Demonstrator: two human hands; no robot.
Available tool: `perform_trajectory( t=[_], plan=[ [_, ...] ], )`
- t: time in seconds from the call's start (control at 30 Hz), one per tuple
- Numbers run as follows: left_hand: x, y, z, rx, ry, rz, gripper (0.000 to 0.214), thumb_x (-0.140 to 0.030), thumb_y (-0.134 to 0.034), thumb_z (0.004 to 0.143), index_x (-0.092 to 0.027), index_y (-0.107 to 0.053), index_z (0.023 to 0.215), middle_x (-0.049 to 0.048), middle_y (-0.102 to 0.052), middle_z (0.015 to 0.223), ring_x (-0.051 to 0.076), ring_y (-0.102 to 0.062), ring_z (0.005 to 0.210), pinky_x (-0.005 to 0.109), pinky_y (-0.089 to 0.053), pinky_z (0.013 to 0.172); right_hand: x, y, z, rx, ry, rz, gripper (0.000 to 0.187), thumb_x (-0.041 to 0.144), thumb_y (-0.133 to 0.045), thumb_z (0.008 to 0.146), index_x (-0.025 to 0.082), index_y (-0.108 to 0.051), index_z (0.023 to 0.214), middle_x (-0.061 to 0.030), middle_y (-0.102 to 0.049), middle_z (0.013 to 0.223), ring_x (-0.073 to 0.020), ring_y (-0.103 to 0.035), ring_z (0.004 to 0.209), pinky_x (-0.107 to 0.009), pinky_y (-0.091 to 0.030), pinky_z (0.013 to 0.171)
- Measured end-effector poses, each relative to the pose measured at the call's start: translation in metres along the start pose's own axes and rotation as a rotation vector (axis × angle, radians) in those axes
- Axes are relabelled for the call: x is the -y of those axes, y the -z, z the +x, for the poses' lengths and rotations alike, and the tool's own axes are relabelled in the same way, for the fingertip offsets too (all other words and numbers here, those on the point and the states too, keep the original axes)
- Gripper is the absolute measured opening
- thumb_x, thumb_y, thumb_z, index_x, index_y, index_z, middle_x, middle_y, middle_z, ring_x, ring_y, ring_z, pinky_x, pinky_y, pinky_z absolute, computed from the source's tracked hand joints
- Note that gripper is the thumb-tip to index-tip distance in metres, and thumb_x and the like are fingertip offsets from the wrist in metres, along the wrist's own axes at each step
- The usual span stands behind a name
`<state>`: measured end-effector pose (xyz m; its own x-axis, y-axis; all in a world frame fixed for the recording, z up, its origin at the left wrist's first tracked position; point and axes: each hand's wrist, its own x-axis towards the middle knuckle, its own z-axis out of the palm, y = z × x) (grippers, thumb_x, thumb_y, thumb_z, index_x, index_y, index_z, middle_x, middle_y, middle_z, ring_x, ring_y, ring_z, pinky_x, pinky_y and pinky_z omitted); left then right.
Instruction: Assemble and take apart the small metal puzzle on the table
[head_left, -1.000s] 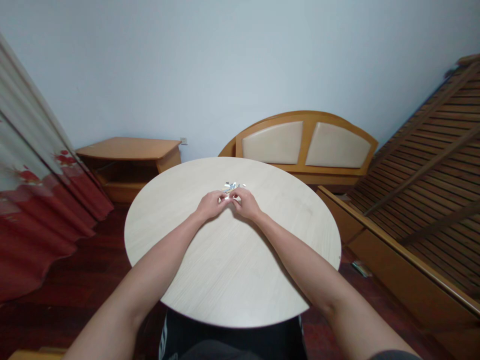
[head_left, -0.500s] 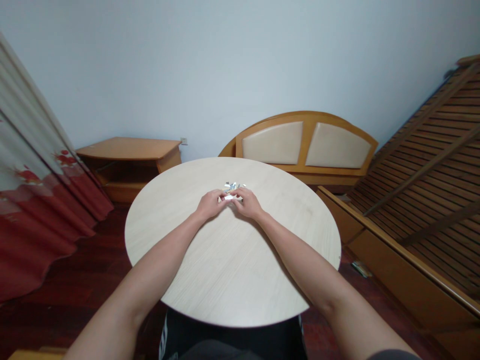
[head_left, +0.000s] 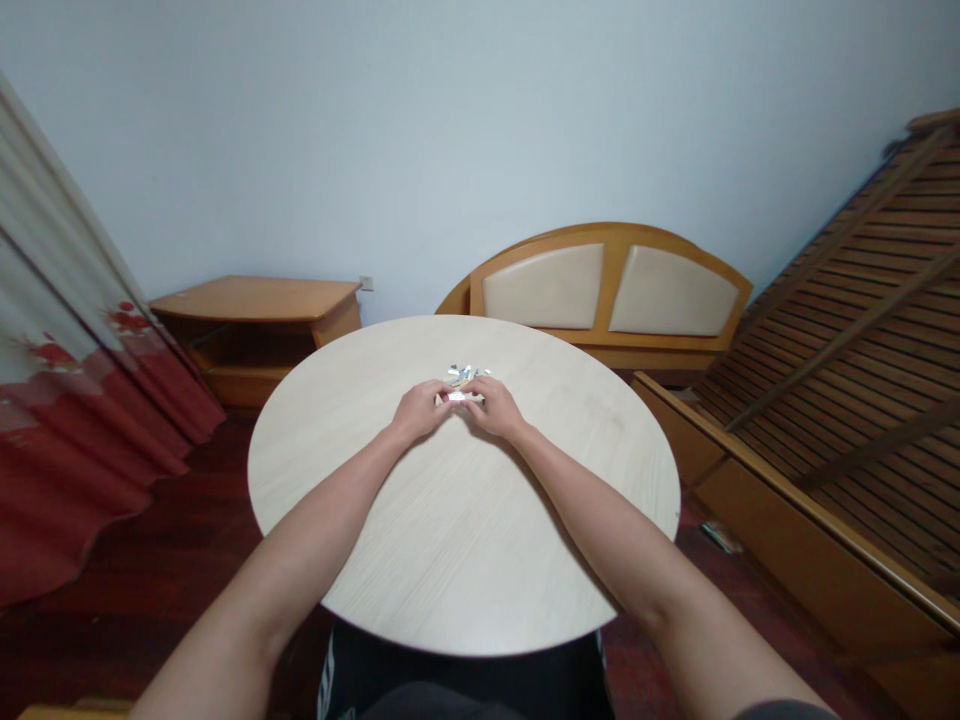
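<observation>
Over the far half of a round pale wood table (head_left: 465,540), my two hands meet at a small flat white piece (head_left: 457,396). My left hand (head_left: 421,408) pinches its left side between thumb and fingers. From the right, my right hand (head_left: 493,406) grips the same piece with bent fingers. Its exact kind is too small to make out. Just beyond my fingertips lies a small pile of loose pieces (head_left: 465,373), white, grey-blue and yellowish, partly hidden by my fingers.
A low wooden cabinet (head_left: 259,298) stands behind the table at left, beside a red and white curtain (head_left: 90,430). A headboard (head_left: 611,285) leans on the wall. To the right are a wooden bed rail (head_left: 787,500) and a slatted frame (head_left: 862,330).
Both hands stay in nearly the same place around the white piece, with only slight finger movement. The whole view has shifted very slightly.
</observation>
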<state>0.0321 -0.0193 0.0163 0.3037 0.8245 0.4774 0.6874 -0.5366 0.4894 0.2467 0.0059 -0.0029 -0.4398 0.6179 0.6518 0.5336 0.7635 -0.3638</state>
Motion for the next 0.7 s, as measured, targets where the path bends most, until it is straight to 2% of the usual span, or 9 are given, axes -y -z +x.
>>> perform_trajectory(
  t=[0.7],
  plan=[
    [0.0053,-0.0015,0.0002,-0.001,-0.027,-0.019,0.022,-0.028,-0.068,0.095,-0.019,-0.081,0.11,0.0077,-0.079,0.102,0.022,-0.069,0.088,0.033,-0.053,0.085,0.006,0.0014,0.0008,0.006,-0.01,-0.019,0.013,0.025,-0.067,0.094,0.021,-0.076,0.103,-0.0103,-0.077,0.106,-0.0282,-0.068,0.102,-0.042,-0.051,0.095]
  ],
)
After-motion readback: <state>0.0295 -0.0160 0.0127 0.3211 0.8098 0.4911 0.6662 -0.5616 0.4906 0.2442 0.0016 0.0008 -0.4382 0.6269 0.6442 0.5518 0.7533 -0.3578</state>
